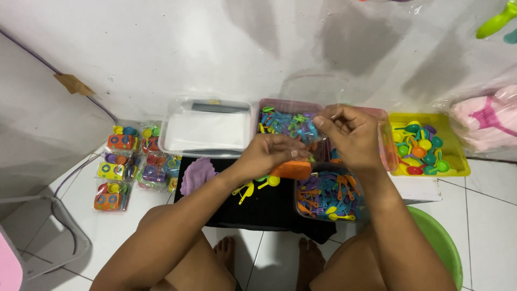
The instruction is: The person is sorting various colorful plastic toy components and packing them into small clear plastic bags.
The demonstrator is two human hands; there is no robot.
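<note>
Orange rectangular plastic toy piece [291,169] sat gripped in the left hand [269,154]; the right hand [349,136] pinched a clear plastic bag [319,125].

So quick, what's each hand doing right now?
Left hand: closed around an orange toy piece.
Right hand: fingers pinched on something thin and clear; what exactly cannot be told.

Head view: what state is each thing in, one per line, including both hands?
Left hand: closed on an orange toy piece.
Right hand: fingers pinched on clear plastic, contents unclear.
Yellow tray: open, holding coloured toy spoons.
Clear container: open, white inside.
Packed toy sets: sealed, laid in rows on the floor.
</note>
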